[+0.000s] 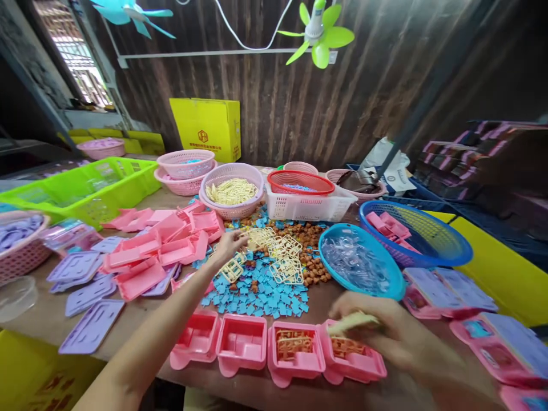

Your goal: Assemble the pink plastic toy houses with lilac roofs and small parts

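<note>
reaching far out with the left hand, fingers pinched on a cream frame at the pile's left edge. nearer in, gripping a cream strip with the right hand, lengthwise left-right, just above the rightmost pink tray.

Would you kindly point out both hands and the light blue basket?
Left hand [229,244]: head view, its back.
Right hand [379,330]: head view, knuckles, holding cream strip [351,323].
Light blue basket [322,255]: head view, left rim.
</note>
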The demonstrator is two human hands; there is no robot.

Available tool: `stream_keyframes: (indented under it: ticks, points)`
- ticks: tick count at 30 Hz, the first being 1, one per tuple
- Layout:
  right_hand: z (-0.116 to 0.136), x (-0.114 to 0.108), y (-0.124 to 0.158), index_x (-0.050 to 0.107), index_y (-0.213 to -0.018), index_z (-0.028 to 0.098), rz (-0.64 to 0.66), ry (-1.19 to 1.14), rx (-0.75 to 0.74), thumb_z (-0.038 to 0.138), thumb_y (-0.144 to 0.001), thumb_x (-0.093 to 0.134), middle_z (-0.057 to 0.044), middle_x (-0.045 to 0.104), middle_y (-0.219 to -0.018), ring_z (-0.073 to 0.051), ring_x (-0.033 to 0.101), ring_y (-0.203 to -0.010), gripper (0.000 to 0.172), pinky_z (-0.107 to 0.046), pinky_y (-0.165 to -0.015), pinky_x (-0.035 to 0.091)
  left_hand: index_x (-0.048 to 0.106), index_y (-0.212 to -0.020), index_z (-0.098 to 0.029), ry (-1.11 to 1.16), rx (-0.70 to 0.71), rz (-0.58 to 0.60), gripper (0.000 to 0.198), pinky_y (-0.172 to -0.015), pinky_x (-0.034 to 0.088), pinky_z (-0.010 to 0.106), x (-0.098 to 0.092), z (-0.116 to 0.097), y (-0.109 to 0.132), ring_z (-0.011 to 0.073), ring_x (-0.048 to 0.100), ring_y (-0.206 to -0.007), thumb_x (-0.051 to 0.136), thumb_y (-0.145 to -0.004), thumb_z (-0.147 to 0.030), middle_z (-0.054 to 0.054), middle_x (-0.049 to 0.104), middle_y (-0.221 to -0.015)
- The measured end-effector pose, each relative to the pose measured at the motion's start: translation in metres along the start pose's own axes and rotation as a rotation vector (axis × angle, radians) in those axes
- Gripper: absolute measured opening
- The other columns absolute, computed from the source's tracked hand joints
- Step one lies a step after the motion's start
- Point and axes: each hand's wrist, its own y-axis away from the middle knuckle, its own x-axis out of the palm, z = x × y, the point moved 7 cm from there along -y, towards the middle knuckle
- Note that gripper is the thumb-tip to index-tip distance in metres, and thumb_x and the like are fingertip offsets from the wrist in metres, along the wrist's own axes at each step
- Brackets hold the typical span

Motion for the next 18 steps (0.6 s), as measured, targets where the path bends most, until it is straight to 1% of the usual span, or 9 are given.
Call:
stream_keyframes:
  ticks: [2,3,6,8,9,12,14,16,18]
  points:
    - [0.001,0.013,-0.022,0.064,-0.085,0.020,0.044,0.056,-0.064,0.024,-0.085,0.051,-0.006,0.065,-0.096,-0.018,0.061,-0.086,0.014,-0.029,-0.075,0.050,0.051,-0.072,-0.018,0.083,0.027,0.105,0.024,-0.053,0.045,0.026,0.011,-0.013,0.024,0.0157,0.058,-0.056,0.049,-0.080,-0.041,0.002,0.062,-0.064]
    - [0.000,0.019,-0.033,0.063,-0.084,0.020,0.029,0.097,-0.097,0.020,-0.085,0.049,-0.008,0.063,-0.106,-0.020,0.059,-0.096,0.014,-0.033,-0.083,0.048,0.050,-0.071,-0.019,0.116,0.039,0.157,0.026,-0.050,0.044,0.026,0.017,-0.020,0.036,0.0153,0.057,-0.053,0.049,-0.079,-0.043,0.002,0.061,-0.063]
    - [-0.001,0.043,-0.059,0.062,-0.080,0.018,-0.024,0.209,-0.189,0.015,-0.084,0.051,-0.012,0.050,-0.131,-0.025,0.044,-0.122,0.012,-0.044,-0.101,0.036,0.050,-0.072,-0.020,0.180,0.068,0.301,0.030,-0.044,0.041,0.026,0.035,-0.040,0.074,0.0139,0.054,-0.046,0.047,-0.081,-0.049,0.001,0.059,-0.059]
    - [0.000,0.062,-0.066,0.062,-0.086,0.017,0.027,0.239,-0.245,0.014,-0.083,0.052,-0.013,0.044,-0.138,-0.027,0.036,-0.129,0.011,-0.047,-0.106,0.030,0.051,-0.074,-0.021,0.190,0.094,0.369,0.030,-0.045,0.041,0.026,0.045,-0.054,0.098,0.0136,0.052,-0.047,0.043,-0.083,-0.048,-0.001,0.056,-0.057]
    - [0.001,0.070,-0.067,0.062,-0.091,0.017,0.064,0.240,-0.267,0.012,-0.083,0.052,-0.014,0.044,-0.138,-0.026,0.036,-0.130,0.014,-0.047,-0.106,0.030,0.052,-0.075,-0.021,0.183,0.112,0.389,0.029,-0.047,0.042,0.026,0.049,-0.061,0.109,0.0137,0.052,-0.049,0.042,-0.084,-0.047,-0.001,0.055,-0.057]
    - [0.004,0.086,-0.065,0.060,-0.100,0.019,0.156,0.198,-0.291,0.008,-0.082,0.051,-0.011,0.055,-0.124,-0.022,0.049,-0.116,0.023,-0.039,-0.098,0.039,0.056,-0.079,-0.021,0.146,0.167,0.399,0.029,-0.057,0.043,0.026,0.052,-0.075,0.132,0.0145,0.053,-0.060,0.040,-0.086,-0.044,0.000,0.057,-0.064]
    - [0.002,0.089,-0.064,0.060,-0.091,0.019,0.167,0.202,-0.257,0.010,-0.083,0.050,-0.008,0.062,-0.103,-0.019,0.058,-0.097,0.015,-0.032,-0.084,0.046,0.058,-0.087,-0.022,0.083,0.159,0.397,0.031,-0.061,0.044,0.025,0.047,-0.070,0.135,0.0143,0.055,-0.065,0.037,-0.089,-0.043,0.001,0.061,-0.072]
    - [-0.003,0.087,-0.061,0.055,-0.076,0.019,0.140,0.248,-0.194,0.012,-0.083,0.051,-0.005,0.061,-0.083,-0.017,0.057,-0.078,0.010,-0.028,-0.070,0.046,0.058,-0.098,-0.022,-0.043,0.085,0.359,0.032,-0.064,0.046,0.024,0.032,-0.049,0.128,0.0139,0.059,-0.069,0.034,-0.091,-0.042,0.001,0.065,-0.080]
    - [-0.011,0.083,-0.058,0.048,-0.068,0.019,0.102,0.282,-0.136,0.014,-0.082,0.051,-0.002,0.057,-0.073,-0.016,0.054,-0.068,0.016,-0.027,-0.061,0.042,0.057,-0.101,-0.019,-0.206,-0.039,0.242,0.029,-0.068,0.047,0.026,0.003,-0.015,0.113,0.0158,0.061,-0.075,0.036,-0.091,-0.035,0.003,0.066,-0.087]
